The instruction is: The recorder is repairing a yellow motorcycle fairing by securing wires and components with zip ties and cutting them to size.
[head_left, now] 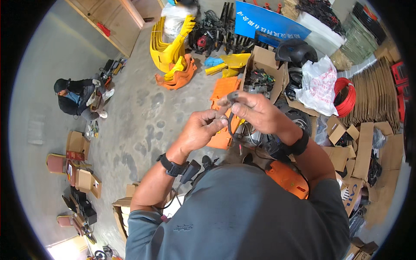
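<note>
Black cable [230, 127] hung below the right hand [260, 113], which pinched it, maybe to keep it steady. The left hand [198, 131] was just beside; I couldn't tell if it pinched too. Orange plastic parts [222, 87] lay beneath the grip.

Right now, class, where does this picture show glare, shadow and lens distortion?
In the head view, white glare sits at lower left, a darker shadow crosses the grey cloth shirt, and the smooth grey wall bows along the curved black rim.
</note>
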Motion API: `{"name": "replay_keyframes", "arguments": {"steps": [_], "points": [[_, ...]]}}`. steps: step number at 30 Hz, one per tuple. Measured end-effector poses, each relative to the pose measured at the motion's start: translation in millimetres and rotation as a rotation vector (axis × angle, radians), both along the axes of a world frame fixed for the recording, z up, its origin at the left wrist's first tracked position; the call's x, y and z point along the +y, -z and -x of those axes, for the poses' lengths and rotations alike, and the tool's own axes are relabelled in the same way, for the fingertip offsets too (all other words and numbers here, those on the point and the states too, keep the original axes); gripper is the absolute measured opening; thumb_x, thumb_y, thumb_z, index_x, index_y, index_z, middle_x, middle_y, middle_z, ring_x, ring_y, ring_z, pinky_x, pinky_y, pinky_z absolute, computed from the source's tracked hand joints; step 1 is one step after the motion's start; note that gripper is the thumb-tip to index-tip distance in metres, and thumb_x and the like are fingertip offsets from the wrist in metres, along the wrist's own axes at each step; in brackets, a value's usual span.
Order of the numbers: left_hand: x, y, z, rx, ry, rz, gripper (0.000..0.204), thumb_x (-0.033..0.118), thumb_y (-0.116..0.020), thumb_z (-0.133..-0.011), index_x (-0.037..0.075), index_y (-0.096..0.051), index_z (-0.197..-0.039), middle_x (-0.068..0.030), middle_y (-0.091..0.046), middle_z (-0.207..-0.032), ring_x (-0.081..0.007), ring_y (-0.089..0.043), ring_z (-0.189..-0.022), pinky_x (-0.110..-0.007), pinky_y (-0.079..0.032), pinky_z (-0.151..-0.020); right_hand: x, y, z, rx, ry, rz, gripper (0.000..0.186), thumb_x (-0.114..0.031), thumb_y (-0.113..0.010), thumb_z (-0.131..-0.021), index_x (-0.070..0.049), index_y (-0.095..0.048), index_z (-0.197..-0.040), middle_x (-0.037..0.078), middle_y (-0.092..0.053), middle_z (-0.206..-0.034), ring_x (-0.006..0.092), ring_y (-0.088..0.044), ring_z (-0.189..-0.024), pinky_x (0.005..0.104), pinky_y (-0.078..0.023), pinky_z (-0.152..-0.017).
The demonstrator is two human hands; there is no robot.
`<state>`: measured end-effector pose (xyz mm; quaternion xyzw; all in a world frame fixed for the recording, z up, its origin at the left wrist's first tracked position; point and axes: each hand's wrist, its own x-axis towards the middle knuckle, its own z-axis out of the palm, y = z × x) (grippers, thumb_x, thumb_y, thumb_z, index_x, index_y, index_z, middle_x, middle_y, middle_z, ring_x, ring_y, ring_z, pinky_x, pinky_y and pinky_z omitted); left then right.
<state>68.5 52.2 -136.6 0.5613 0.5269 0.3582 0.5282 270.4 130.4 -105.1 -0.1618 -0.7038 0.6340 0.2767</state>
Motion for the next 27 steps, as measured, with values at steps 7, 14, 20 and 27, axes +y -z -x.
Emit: {"name": "replay_keyframes", "arguments": {"steps": [7,14,20,27], "points": [[1.0,-2.4,-9.2,0.068,-0.057,-0.161,0.023,0.02,-0.063,-0.094,0.002,-0.061,-0.081,0.0014,-0.055,-0.068,-0.0074,-0.046,-0.063,-0.027,-0.042,-0.058,-4.1,1.6,9.3,0.064,0.007,0.067,0.03,-0.028,-0.046,-0.103,-0.001,-0.058,-0.103,0.0,-0.056,-0.086,0.0066,-0.051,-0.082,0.0239,-0.045,-0.077],[-10.9,-71.2,9.8,0.357,0.367,-0.882,0.033,0.02,-0.069,-0.084,0.007,-0.053,-0.059,-0.0076,-0.048,-0.055,-0.0252,-0.05,-0.049,-0.037,-0.04,-0.047,-25.9,-67.0,-20.4,-0.029,-0.296,0.193,0.028,-0.028,-0.049,-0.101,-0.003,-0.059,-0.098,0.004,-0.06,-0.085,0.0149,-0.058,-0.081,0.0291,-0.046,-0.076],[-25.3,-88.8,7.1,0.301,0.525,-0.855,0.038,0.018,-0.072,-0.081,0.009,-0.046,-0.055,-0.0064,-0.045,-0.052,-0.0268,-0.051,-0.048,-0.038,-0.039,-0.044,-38.8,-85.9,-29.4,0.015,-0.489,-0.13,0.026,-0.021,-0.059,-0.095,0.003,-0.059,-0.103,0.015,-0.064,-0.09,0.0292,-0.063,-0.079,0.0345,-0.049,-0.072],[-31.6,-86.1,9.4,0.2,0.519,-0.761,0.041,0.017,-0.073,-0.082,0.008,-0.043,-0.056,-0.0077,-0.041,-0.052,-0.028,-0.049,-0.046,-0.04,-0.037,-0.043,-29.0,-106.5,-58.8,-0.187,-0.432,0.105,0.021,-0.02,-0.06,-0.092,0.001,-0.062,-0.097,0.011,-0.062,-0.077,0.026,-0.062,-0.072,0.0342,-0.045,-0.064]]}}
